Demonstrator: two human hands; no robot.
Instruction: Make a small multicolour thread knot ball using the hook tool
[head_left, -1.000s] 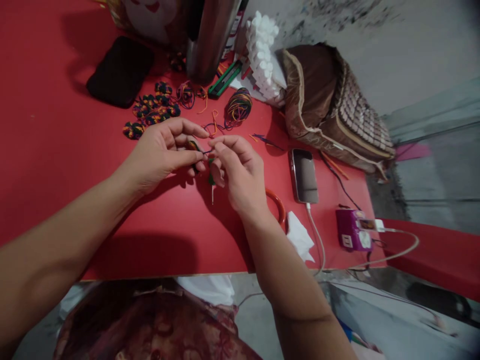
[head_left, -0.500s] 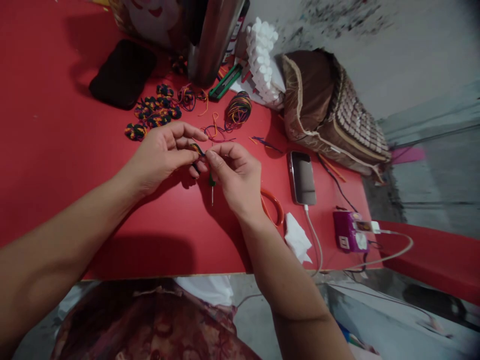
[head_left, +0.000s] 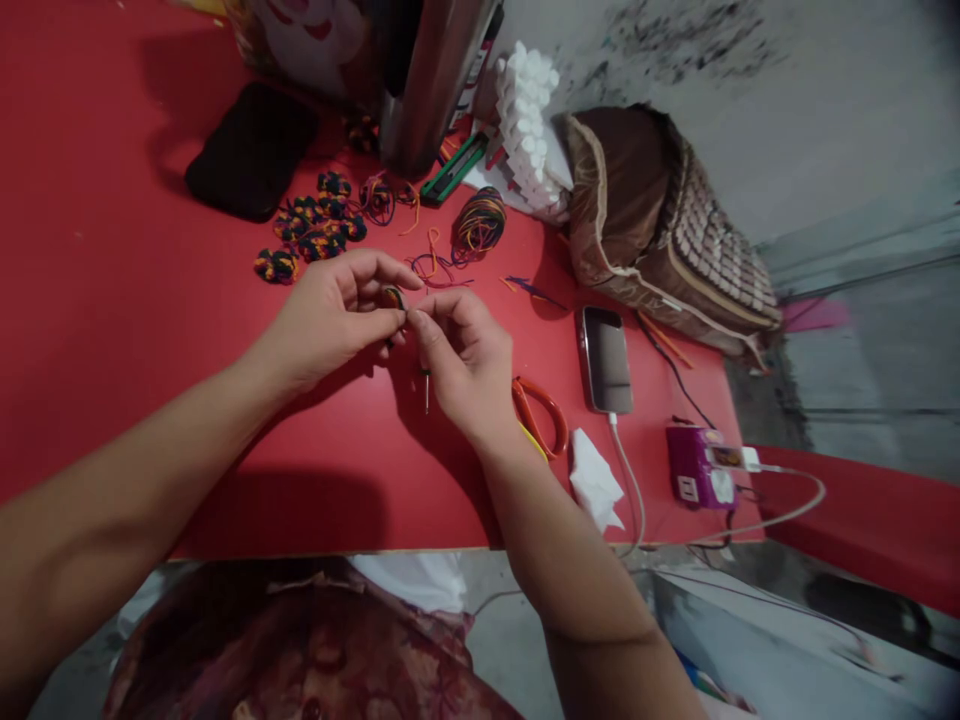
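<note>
My left hand (head_left: 330,315) is closed on a small dark-and-yellow yarn piece (head_left: 394,297), pinched between thumb and fingers. Touching its end, my right hand (head_left: 469,365) pinches with thumb and forefinger; what lies between those fingertips is too small to make out. Just under the right fingers a thin metal shaft (head_left: 427,392) shows, the rest of it hidden. Beyond the hands lie loose coloured threads (head_left: 442,268) and a ball of multicoloured yarn (head_left: 480,220). Several dark and orange yarn flowers (head_left: 315,225) sit in a cluster past my left hand.
Orange-handled scissors (head_left: 556,425) lie partly behind my right wrist, near a crumpled white tissue (head_left: 595,480). A phone (head_left: 605,358) is plugged into a purple power box (head_left: 691,465). Farther back are a green cutter (head_left: 454,170), a metal bottle (head_left: 420,90) and a brown bag (head_left: 630,200).
My right hand has shifted slightly left and turned, uncovering more of the scissors' handles. The green part above the metal shaft is now covered. Both hands still meet at the yarn piece.
</note>
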